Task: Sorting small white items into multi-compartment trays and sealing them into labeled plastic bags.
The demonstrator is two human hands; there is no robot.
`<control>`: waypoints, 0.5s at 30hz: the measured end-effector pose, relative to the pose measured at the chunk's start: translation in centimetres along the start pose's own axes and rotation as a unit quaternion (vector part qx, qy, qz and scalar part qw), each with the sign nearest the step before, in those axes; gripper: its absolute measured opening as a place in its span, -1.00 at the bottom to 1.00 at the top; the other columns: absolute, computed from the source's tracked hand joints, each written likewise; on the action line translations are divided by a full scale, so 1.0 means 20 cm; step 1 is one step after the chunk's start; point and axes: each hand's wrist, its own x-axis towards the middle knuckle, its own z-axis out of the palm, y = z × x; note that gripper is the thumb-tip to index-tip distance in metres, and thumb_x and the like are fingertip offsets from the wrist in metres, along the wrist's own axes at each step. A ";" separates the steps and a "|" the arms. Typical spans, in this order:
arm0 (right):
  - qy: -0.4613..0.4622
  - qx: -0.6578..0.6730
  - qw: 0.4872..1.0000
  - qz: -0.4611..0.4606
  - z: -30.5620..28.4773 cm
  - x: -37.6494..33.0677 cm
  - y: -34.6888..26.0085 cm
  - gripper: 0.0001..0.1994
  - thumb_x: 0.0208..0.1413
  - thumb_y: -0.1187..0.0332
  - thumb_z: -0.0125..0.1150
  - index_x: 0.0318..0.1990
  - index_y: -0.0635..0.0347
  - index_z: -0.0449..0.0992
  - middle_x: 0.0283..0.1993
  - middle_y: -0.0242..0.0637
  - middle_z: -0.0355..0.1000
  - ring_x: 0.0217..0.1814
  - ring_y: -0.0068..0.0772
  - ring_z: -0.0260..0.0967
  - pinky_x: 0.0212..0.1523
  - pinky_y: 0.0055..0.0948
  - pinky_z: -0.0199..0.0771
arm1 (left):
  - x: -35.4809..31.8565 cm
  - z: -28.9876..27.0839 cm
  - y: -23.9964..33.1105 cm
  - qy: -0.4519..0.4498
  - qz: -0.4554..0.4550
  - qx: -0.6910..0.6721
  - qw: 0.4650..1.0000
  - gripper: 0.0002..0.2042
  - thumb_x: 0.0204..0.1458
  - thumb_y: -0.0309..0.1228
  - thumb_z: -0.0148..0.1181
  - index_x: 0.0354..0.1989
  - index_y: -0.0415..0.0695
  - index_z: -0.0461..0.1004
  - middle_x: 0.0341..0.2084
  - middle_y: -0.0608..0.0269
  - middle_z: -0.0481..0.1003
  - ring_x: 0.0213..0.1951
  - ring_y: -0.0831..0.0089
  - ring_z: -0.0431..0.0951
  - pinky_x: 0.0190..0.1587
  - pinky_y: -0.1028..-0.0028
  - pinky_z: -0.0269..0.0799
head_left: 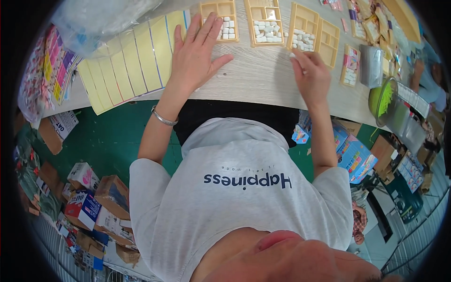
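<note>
Left hand point(195, 51) lies flat and released on the worktop point(253, 77), fingertips touching a tan compartment tray point(221, 21) of white blocks. Right hand point(310, 70) pinches one small white block point(292, 55) beside a farther tray point(314, 34).

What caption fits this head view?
Left hand flat on the table; right hand pinching a white piece beside tan trays.

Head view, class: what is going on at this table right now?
A person works at a pale wooden table. The left hand lies flat, fingers spread, touching the left tan tray of small white pieces. The right hand pinches one white piece near the third tray. Yellow sheets lie fanned to the left.
</note>
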 end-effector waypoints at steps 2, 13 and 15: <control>0.007 -0.039 0.999 -0.014 0.05 -0.03 0.00 -0.82 0.12 0.47 0.37 -0.11 0.12 0.66 -0.26 -0.26 0.54 -0.38 -0.23 0.53 -0.32 -0.34 0.54 | 0.00 -0.02 0.01 -0.017 0.009 0.012 1.000 -0.17 0.09 0.21 0.19 0.45 -0.02 0.20 0.48 0.30 0.13 0.49 0.14 0.04 0.44 -0.20 -0.12; 0.018 0.134 0.980 -0.148 0.25 0.24 -0.38 -0.87 0.07 0.48 0.37 -0.21 0.14 0.61 -0.25 -0.27 0.53 -0.23 -0.22 0.49 -0.23 -0.27 0.52 | -0.05 -0.12 -0.09 0.102 -0.071 -0.067 0.990 -0.34 0.33 -0.15 0.02 0.47 -0.29 0.06 0.46 -0.07 0.12 0.49 -0.02 0.04 0.45 -0.13 -0.16; 0.016 0.098 0.976 -0.196 0.40 0.37 -0.43 -0.88 0.00 0.43 0.42 -0.28 0.11 0.65 -0.30 -0.35 0.54 -0.22 -0.27 0.47 -0.21 -0.30 0.51 | -0.05 -0.10 -0.08 0.114 -0.074 -0.083 0.987 -0.36 0.29 -0.10 0.07 0.44 -0.21 0.17 0.43 0.02 0.19 0.46 0.03 0.12 0.43 -0.16 -0.09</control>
